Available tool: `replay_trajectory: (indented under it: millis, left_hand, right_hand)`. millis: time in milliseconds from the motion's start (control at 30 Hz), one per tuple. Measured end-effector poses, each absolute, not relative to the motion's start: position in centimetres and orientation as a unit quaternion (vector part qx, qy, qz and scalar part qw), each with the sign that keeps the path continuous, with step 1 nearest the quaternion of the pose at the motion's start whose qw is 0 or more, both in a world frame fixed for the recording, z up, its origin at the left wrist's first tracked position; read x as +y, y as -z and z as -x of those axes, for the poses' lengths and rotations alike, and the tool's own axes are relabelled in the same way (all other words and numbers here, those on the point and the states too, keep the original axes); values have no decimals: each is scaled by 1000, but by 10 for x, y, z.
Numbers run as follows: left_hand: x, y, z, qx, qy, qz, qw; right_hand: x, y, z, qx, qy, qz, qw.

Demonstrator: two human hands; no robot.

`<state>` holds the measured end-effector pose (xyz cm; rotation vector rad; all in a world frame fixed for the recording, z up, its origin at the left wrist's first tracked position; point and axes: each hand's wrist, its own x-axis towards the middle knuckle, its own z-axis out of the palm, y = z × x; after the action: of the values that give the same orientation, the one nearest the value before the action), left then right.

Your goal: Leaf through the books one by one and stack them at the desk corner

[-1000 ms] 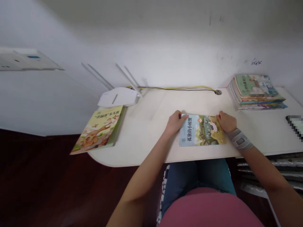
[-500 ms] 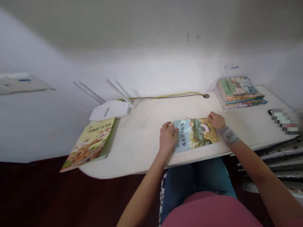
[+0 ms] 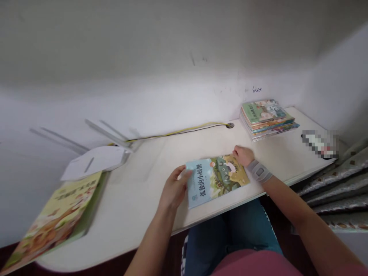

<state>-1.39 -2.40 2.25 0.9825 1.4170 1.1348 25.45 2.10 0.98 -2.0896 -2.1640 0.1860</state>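
Note:
A thin picture book (image 3: 217,179) with a blue, green and yellow cover lies in front of me near the desk's front edge. My left hand (image 3: 174,187) grips its left edge, thumb on the cover and the other fingers mostly hidden at the side. At the far right corner of the book, my right hand (image 3: 243,155) is closed, fingers curled in against the corner. A grey band with a square piece circles my right wrist.
Several books form a stack (image 3: 267,119) at the back right of the white desk (image 3: 138,207). A blurred-out object (image 3: 320,143) lies right of it. On the left are a white router (image 3: 94,163) and a larger yellow-green book (image 3: 57,218). Cables (image 3: 178,133) run along the wall.
My view has shifted, so the desk items appear further left. My left hand has gone from resting against the book's left edge to holding it with the thumb on top.

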Motion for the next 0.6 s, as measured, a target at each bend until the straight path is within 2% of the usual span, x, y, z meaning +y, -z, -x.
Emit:
replay_trajectory:
  millis: [133,300,400,533,600]
  left_hand:
    - [-19,-34,10,582,-566,-239,533]
    - [-18,-34,10,572,-397,-285,659]
    - [-13,-42,11,576,-426,-373,590]
    - [22,-68,2,537,-546,-459,451]
    - [54,-80,-18,500,-598,-455,430]
  right_hand:
    - [23,-6,-251,-720,-65,688,65]
    - [26,-5,-251,-719,-78,688,68]
    - [28,-7,-257,-716,-92,688,75]
    - [28,-10,-263,-711,-108,689,86]
    - [28,-11,-262,-712,-115,688,86]
